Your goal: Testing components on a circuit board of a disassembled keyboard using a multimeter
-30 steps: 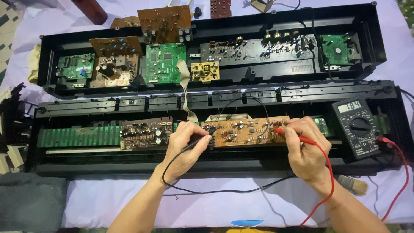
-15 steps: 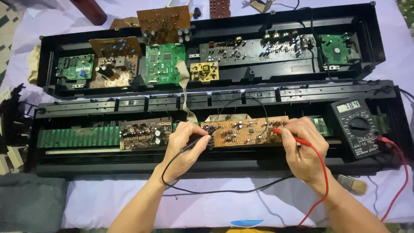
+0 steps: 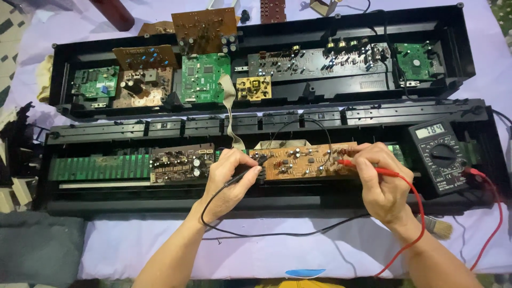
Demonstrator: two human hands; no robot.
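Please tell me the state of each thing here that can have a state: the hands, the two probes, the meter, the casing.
left hand: closed on black probe, tip on brown circuit board
right hand: closed on red probe, tip on the same board
multimeter: on, display lit, both leads plugged in
black casing: opened, boards exposed
brush: lying flat, untouched

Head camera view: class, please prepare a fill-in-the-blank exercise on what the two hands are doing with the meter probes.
1. The left hand holds the ____ probe.
2. The right hand holds the ____ probe.
3. Both probe tips touch the ____ circuit board.
4. The multimeter lies to the ____ of that board.

Missing words: black; red; brown; right
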